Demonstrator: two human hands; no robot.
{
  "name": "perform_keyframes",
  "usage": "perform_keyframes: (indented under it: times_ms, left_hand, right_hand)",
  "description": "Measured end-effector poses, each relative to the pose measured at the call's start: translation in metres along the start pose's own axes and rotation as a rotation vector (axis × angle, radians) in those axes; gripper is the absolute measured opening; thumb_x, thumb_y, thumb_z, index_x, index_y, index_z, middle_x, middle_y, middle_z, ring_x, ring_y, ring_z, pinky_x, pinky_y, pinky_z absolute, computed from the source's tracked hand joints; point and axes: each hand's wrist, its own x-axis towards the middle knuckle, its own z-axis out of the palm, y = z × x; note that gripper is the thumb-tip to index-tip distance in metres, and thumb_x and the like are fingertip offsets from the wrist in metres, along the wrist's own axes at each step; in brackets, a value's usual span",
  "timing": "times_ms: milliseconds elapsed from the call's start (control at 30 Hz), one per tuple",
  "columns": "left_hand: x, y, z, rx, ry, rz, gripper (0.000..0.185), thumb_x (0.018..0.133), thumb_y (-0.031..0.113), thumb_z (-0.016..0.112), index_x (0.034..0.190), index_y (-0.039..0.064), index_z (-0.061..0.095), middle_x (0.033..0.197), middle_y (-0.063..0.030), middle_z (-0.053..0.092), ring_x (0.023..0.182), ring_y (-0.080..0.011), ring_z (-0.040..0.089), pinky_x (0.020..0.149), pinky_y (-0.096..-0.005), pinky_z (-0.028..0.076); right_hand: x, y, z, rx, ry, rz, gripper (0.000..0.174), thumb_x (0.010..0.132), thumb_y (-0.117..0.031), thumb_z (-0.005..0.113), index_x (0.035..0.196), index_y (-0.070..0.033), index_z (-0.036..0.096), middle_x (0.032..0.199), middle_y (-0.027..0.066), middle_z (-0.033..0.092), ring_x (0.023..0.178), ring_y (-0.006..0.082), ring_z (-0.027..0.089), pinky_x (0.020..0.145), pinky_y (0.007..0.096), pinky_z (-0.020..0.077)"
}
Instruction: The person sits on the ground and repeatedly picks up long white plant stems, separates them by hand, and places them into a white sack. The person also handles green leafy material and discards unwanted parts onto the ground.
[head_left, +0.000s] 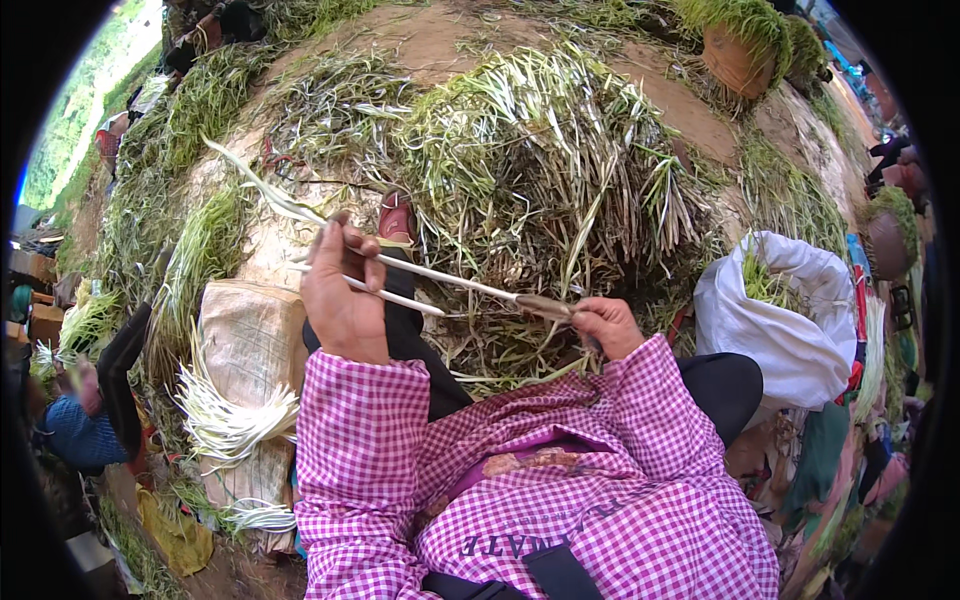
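Observation:
My left hand (346, 289) grips pale plant stalks, which look like blanched chives or leek stems. One long stalk (450, 278) runs from it across to my right hand (611, 326), and its flat leaf end points up and left. A shorter white stalk (397, 301) sticks out below, also in my left hand. The thumb and fingers of my right hand pinch the brown, dry-skinned end of the long stalk. Below the stalks lies a big heap of uncleaned stalks (547, 157) with green tips and brown bases.
Cleaned white stalks (236, 412) lie on a woven sack bundle (251, 322) at left. A white sack (776, 322) holding greens stands at right. A red shoe (395, 217) shows by the heap. Another person (86, 427) sits at far left; more people are around the rim.

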Motion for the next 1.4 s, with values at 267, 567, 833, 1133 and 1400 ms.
perform_keyframes:
  times_ms: [267,567,833,1133,1400]
  left_hand:
    - [-0.001,0.016,0.013,0.082,0.071,0.132,0.018,0.094,0.015,0.051,0.104,0.001,0.056,0.068,-0.0054,0.059,0.056,-0.0160,0.059,0.034,-0.0221,0.038]
    - [-0.058,-0.066,0.035,0.319,-0.075,-0.179,0.026,0.097,0.021,0.044,0.101,-0.002,0.057,0.071,-0.0079,0.062,0.057,-0.0150,0.063,0.034,-0.0194,0.039]
    - [-0.081,-0.093,0.031,0.374,-0.257,-0.437,0.023,0.095,0.019,0.048,0.100,-0.001,0.058,0.070,-0.0050,0.062,0.055,-0.0129,0.062,0.036,-0.0187,0.041]
    - [-0.083,-0.087,0.032,0.110,-0.357,-0.690,0.028,0.096,0.019,0.042,0.097,-0.005,0.056,0.064,-0.0058,0.054,0.051,-0.0167,0.053,0.038,-0.0238,0.037]
    - [-0.098,-0.085,0.041,0.233,-0.440,-0.599,0.028,0.091,0.027,0.053,0.091,-0.001,0.057,0.061,-0.0067,0.056,0.043,-0.0170,0.052,0.033,-0.0229,0.037]
  right_hand:
    - [0.020,0.025,-0.087,-1.094,0.659,0.352,0.025,0.087,-0.023,0.057,0.099,-0.002,0.064,0.089,0.0197,0.064,0.082,0.0332,0.062,0.073,0.0429,0.0474]
    - [0.020,-0.025,0.003,-1.202,0.331,-0.089,0.029,0.086,-0.024,0.061,0.108,-0.007,0.064,0.079,0.0067,0.057,0.077,0.0221,0.054,0.077,0.0392,0.0427]
    - [0.038,-0.068,0.057,-0.025,0.090,-0.163,0.031,0.089,-0.005,0.055,0.121,-0.001,0.053,0.103,0.0077,0.061,0.085,0.0116,0.058,0.071,0.0246,0.0494]
    - [0.042,-0.056,0.034,0.050,0.184,-0.017,0.018,0.089,-0.011,0.054,0.101,-0.002,0.064,0.075,0.0037,0.064,0.060,0.0083,0.057,0.051,0.0223,0.0475]
    - [0.019,-0.084,0.057,0.362,-0.105,-0.100,0.025,0.077,0.005,0.062,0.102,0.001,0.062,0.085,0.0037,0.065,0.068,0.0094,0.059,0.059,0.0202,0.0488]
